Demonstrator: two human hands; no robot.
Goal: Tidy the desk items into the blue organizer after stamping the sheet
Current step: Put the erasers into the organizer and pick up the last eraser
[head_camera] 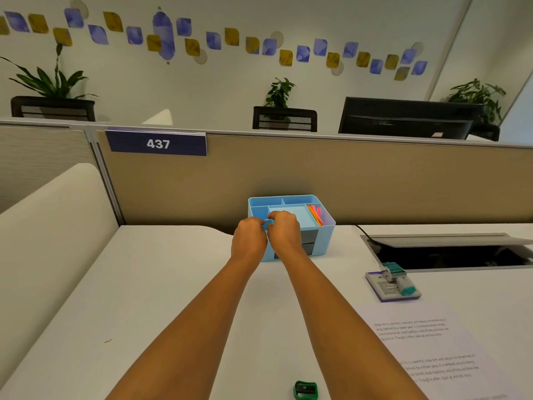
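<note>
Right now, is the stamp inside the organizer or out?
Out. The stamp lies on a pad on the desk, right of the blue organizer.

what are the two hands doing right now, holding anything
Left hand: fingers curled over the front rim of the blue organizer, gripping it.
Right hand: also curled on that front rim, close beside the other.
</note>
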